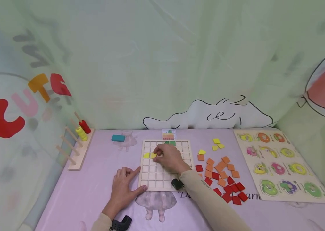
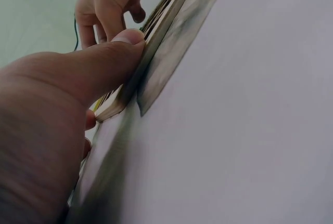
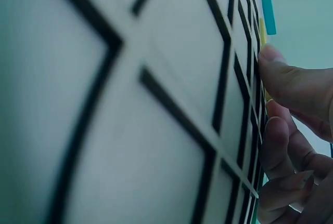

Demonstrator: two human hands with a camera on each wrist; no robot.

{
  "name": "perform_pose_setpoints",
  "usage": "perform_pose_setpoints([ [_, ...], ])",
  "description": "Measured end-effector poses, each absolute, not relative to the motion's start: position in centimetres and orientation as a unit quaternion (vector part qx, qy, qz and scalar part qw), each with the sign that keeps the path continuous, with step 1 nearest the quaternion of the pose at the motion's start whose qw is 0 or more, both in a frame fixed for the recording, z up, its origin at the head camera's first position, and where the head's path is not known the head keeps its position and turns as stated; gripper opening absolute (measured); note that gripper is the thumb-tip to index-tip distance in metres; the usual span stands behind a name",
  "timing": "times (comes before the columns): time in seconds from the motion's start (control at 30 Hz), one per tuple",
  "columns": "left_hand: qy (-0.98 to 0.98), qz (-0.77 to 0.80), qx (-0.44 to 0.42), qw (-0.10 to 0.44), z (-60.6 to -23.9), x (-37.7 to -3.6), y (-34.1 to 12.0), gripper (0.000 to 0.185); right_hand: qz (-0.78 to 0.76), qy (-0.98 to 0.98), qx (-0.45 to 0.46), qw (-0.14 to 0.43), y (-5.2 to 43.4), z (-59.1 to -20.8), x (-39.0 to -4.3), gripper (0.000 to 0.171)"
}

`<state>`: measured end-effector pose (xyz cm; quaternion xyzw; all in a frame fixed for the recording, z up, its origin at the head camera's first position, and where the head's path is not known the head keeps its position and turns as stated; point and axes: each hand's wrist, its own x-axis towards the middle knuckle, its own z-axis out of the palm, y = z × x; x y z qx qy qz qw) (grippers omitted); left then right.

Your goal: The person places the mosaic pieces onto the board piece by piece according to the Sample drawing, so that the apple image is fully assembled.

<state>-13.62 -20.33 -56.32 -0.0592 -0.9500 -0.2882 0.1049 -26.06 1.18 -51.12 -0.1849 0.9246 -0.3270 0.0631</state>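
The right hand [image 1: 168, 158] covers several cells of the grid board [image 1: 151, 175]; whatever its fingertips pinch stays hidden

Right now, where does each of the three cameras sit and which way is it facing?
Head: high, facing forward and down at the grid board; both hands and sleeves show.
Left wrist: low beside the left hand, looking along the board's edge; its thumb presses it, the right hand beyond.
Right wrist: just above the board, looking across its cells toward the right hand's fingertips.
Shared: the grid board in all three views.
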Motion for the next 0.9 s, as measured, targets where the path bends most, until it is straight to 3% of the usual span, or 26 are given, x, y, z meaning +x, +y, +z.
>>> perform_pose_setpoints([
  [0.63, -0.952, -0.284, -0.054, 0.102, -55.9, -13.5, -19.9, 0.078, -0.338, 0.922, -0.176, 0.065, 1.7, -50.5, -25.8, 0.016],
  [0.9, -0.952, -0.284, -0.05, 0.102, -56.0, -13.5, -20.0, 0.078, -0.352, 0.924, -0.145, 0.037, 5.9, -49.4, -26.5, 0.018],
])
